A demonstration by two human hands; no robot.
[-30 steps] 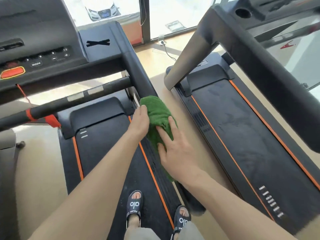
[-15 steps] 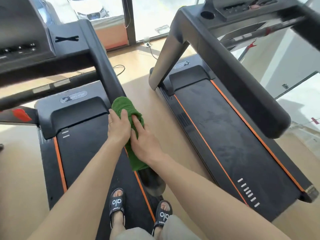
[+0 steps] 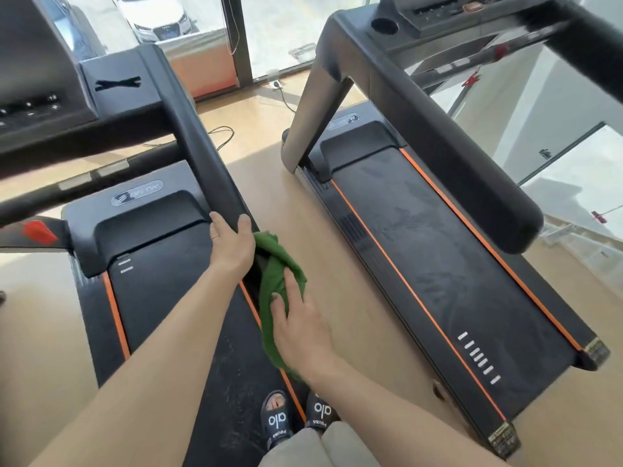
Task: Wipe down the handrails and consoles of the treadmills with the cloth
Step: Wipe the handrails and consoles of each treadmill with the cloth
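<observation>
- Hands first: the left hand [image 3: 232, 246] wraps the lower end of the near treadmill's right handrail [image 3: 205, 163], thumb over one side and fingers curled round the other, a ring on one finger.
- Right hand [image 3: 296, 326] lies on the green cloth [image 3: 274, 284] with fingers fairly straight, pressing the fabric against the rail's end (whether the thumb pinches the cloth underneath I cannot tell).
- Cloth is bunched and hangs down from just beside the left hand's thumb to below the right palm, touching both hands, over the orange stripe at the right edge of the belt [image 3: 175, 315].
- Console [image 3: 40, 96] of this treadmill sits at upper left, dark, with small buttons; a crossbar with pale grip plates runs under it.
- Second treadmill [image 3: 438, 264] stands to the right, apart across a strip of wooden floor [image 3: 317, 230]; its own thick handrail [image 3: 455, 156] slants down toward the viewer, and a round cup hole shows at its top.
- Feet in black sandals [image 3: 279, 423] stand on the near belt, beside the stripe.
- White car [image 3: 155, 18] sits outside the window.
</observation>
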